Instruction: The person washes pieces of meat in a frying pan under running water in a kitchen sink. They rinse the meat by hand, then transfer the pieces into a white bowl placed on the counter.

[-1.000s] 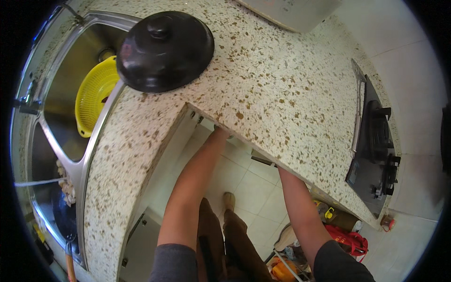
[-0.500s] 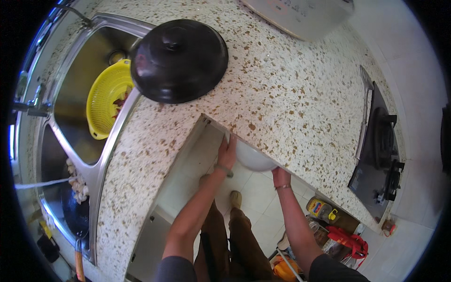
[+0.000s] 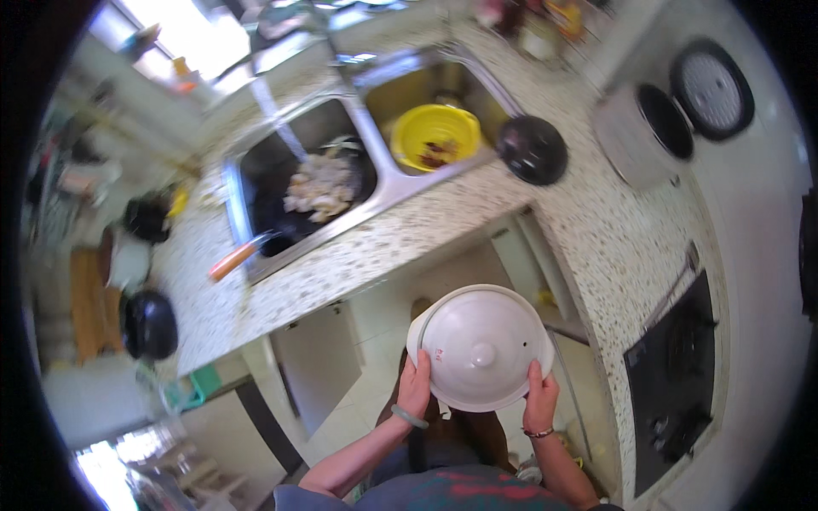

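Left hand (image 3: 415,387) and right hand (image 3: 540,399) holding a white lidded pot (image 3: 480,347)

I am gripping the pot from its two sides, both hands closing on its edge, set apart by its width. My fingers are showing at the rim on either side; whatever is supporting it from beneath is hidden from me. The pot is sitting between my hands, in front of my body and above the floor. A white lid (image 3: 464,319) is covering it, so I cannot tell what is inside. The lid's knob (image 3: 483,356) is standing midway between my hands, and a small dark hole is showing nearer my right one.

Beyond the grip, a speckled counter (image 3: 400,234) is stretching across. To the right of my right hand, a black stove (image 3: 669,358) is lying in it. Ahead and to the left, a dark pan (image 3: 277,209) is resting in the left basin (image 3: 332,115), holding pale chunks of food (image 3: 319,183). Ahead of my left hand, a yellow colander (image 3: 436,126) is sitting in the right basin (image 3: 481,98), holding dark red pieces (image 3: 439,153). Ahead of my right hand, a round black lid (image 3: 532,149) is lying beside that basin. Farther right, a pale rice cooker (image 3: 618,140) is standing open; I cannot make out its contents.
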`<action>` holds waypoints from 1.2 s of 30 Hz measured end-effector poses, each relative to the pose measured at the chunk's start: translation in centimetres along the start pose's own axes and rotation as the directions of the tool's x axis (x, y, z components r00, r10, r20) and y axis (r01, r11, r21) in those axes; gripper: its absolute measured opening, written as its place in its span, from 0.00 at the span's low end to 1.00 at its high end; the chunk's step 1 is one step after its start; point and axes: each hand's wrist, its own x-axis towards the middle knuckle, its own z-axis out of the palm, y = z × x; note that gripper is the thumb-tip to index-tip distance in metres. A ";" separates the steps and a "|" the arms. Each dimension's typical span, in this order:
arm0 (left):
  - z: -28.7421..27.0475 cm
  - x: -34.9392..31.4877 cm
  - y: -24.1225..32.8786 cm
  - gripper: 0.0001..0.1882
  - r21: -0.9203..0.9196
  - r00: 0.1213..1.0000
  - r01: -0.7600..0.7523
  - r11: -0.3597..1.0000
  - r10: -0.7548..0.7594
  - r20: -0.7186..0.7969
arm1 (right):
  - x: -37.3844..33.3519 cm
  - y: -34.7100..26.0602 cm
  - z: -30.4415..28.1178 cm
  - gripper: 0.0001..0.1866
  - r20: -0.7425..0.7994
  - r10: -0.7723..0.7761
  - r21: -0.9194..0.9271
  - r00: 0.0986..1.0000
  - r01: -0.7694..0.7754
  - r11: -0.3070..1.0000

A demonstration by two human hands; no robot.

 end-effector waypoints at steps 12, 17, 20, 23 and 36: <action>-20.6 -9.6 19.8 0.30 -0.247 0.796 -0.464 0.851 0.278 -0.538 | -9.2 -14.3 27.1 0.14 0.854 -0.104 -0.082 0.509 0.330 0.940; -30.8 -6.1 25.2 0.32 -0.175 0.619 -0.654 0.736 0.388 -0.683 | -12.2 -17.8 43.2 0.19 0.963 0.036 -0.126 0.268 0.326 0.937; -36.1 -1.7 26.2 0.34 -0.180 0.563 -0.683 0.708 0.354 -0.747 | -10.2 -16.3 52.3 0.19 0.959 0.190 -0.246 0.212 0.283 0.927; -41.4 3.4 25.2 0.36 -0.205 0.552 -0.634 0.745 0.252 -0.795 | -8.0 -13.6 59.6 0.18 0.951 0.275 -0.303 0.141 0.238 0.923; -45.6 15.8 19.4 0.30 -0.218 0.585 -0.586 0.780 0.221 -0.780 | 0.2 -7.2 66.8 0.17 0.823 0.487 -0.537 0.292 0.125 0.834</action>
